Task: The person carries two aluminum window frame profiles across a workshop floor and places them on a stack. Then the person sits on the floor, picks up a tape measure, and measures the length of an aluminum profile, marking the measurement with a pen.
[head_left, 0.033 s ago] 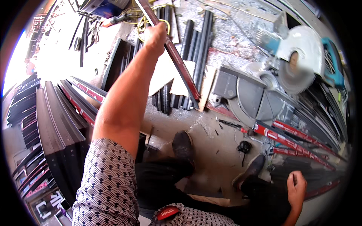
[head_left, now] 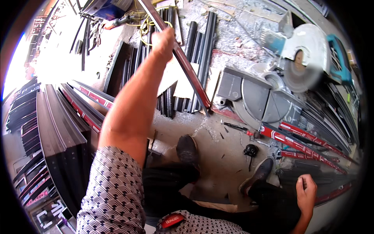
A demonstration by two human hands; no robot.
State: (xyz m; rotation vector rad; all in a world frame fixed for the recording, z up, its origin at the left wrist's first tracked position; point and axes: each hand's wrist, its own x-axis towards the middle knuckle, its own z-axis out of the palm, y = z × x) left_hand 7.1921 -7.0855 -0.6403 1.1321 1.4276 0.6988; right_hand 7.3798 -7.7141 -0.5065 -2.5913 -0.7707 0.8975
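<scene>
My left hand (head_left: 163,42) reaches far forward, its fingers wrapped round a long metal profile (head_left: 189,73) with a dark red face. The profile slants from the top edge down to the right, and its lower end stops beside the grey base (head_left: 233,86) of a mitre saw. The saw's round blade (head_left: 302,77) is raised and looks blurred, under a white guard (head_left: 307,41). By my right thigh, my right hand (head_left: 306,191) is closed with curled fingers, and nothing shows in it.
Black profiles (head_left: 206,45) lie on the dusty floor beyond the held piece. Stacked dark profiles (head_left: 58,124) stand at left. A black tape measure (head_left: 250,150) and a black pen-like tool (head_left: 235,126) lie near my shoes. Red-faced offcuts (head_left: 296,142) lie at right.
My left hand and the held profile have shifted slightly right against the saw base. The right hand is almost unchanged, still closed.
</scene>
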